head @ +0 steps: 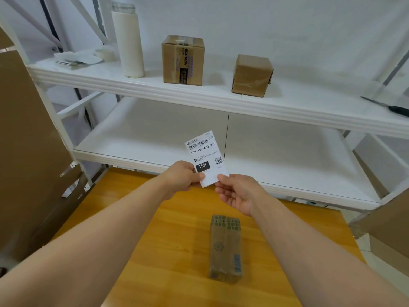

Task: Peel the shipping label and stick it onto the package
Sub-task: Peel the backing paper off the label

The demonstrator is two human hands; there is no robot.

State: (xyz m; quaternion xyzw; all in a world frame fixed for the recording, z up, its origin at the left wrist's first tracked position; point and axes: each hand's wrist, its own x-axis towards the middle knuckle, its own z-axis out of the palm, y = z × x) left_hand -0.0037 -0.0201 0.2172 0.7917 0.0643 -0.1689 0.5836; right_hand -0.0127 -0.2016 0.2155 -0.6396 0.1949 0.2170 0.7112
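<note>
A white shipping label (204, 151) with a barcode, a QR code and a black "15H" block is held upright in the air above the far edge of the wooden table (168, 229). My left hand (181, 177) pinches its lower left edge. My right hand (238, 192) pinches its lower right corner with thumb and fingertip. Below the hands, a long brown package (225, 249) wrapped in clear tape lies flat on the table, apart from both hands.
A white metal shelf (199, 96) stands behind the table. Its upper level holds a white bottle (128, 43), two cardboard boxes (182, 60) (252, 75), papers (75, 59) and a black-handled tool (391, 107). Large cardboard sheets (28, 151) lean at the left and right.
</note>
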